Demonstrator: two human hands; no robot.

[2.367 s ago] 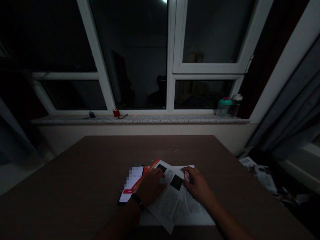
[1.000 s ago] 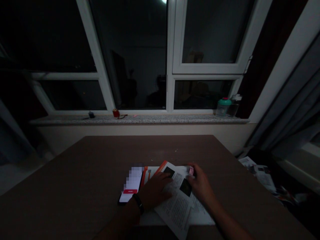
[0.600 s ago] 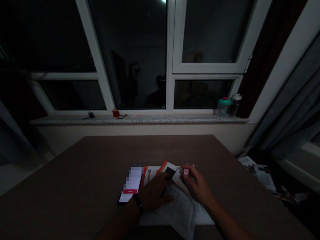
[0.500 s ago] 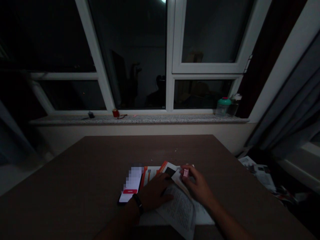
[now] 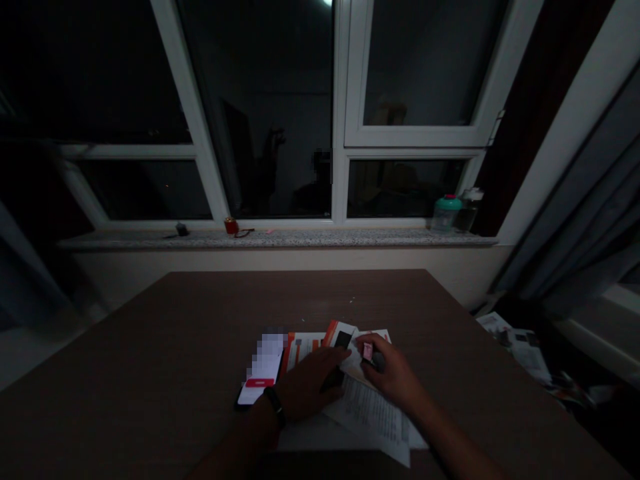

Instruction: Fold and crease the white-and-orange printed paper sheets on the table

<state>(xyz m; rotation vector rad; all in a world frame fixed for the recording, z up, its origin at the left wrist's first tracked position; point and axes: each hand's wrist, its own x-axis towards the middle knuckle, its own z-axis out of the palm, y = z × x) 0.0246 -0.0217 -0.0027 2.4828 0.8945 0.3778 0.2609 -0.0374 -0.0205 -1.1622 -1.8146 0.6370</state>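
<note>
My right hand (image 5: 393, 370) has its fingers and thumb closed around a small pink block-shaped thing (image 5: 368, 351), whose kind I cannot make out. It is just above the upper part of a loose printed sheet (image 5: 377, 413). My left hand (image 5: 313, 381), with a dark band at the wrist, lies on the papers with its fingers stretched out toward the right hand. Partly under it is a booklet (image 5: 296, 347) with an orange edge. A second orange-edged page (image 5: 341, 328) stands out at an angle between the hands. The hands hide parts of the papers.
A phone (image 5: 263, 367) with a lit screen lies left of the papers on the brown table (image 5: 200, 320). Tiny white scraps lie farther back. The windowsill (image 5: 310, 238) holds a red container (image 5: 231, 226) and a green-lidded bottle (image 5: 447, 213). Papers (image 5: 517, 343) are piled beyond the table's right edge.
The loose sheet has turned, its lower end swinging to the right and up. My right hand has shifted slightly with the pink thing, which is now tilted. The left hand has barely moved.
</note>
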